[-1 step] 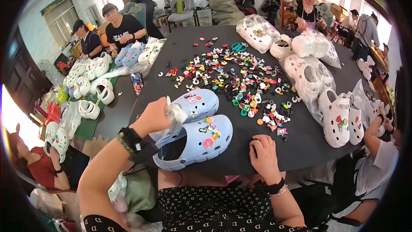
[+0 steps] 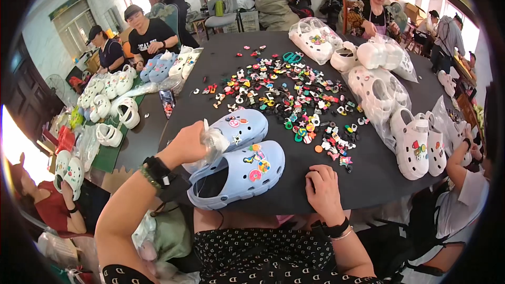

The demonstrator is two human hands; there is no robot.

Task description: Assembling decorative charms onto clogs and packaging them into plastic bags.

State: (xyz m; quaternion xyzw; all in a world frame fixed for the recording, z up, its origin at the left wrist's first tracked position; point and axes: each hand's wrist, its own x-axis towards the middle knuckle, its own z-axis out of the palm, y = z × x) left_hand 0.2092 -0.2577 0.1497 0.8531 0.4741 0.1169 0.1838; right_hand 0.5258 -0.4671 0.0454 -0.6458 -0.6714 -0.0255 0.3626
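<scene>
My left hand [image 2: 190, 143] is closed on a crumpled piece of clear plastic wrap [image 2: 214, 143], held over the heel of a light blue clog [image 2: 243, 126]. Nearer to me, beside it, sits the matching light blue clog [image 2: 252, 171], its toe pointing right. Both carry colourful charms on top, among them a pink doughnut charm [image 2: 255, 175]. My right hand [image 2: 323, 192] rests on the table's near edge, right of the clogs, fingers loosely bent and holding nothing that I can see.
Many small shoe charms [image 2: 294, 87] spread over the black table [image 2: 221, 50], with teal scissors [image 2: 292, 57] behind them. White clogs [image 2: 410, 150] stand at the right, near bagged ones [image 2: 376, 92]. A phone [image 2: 167, 103] lies left. Co-workers sit around, one in black [image 2: 152, 34].
</scene>
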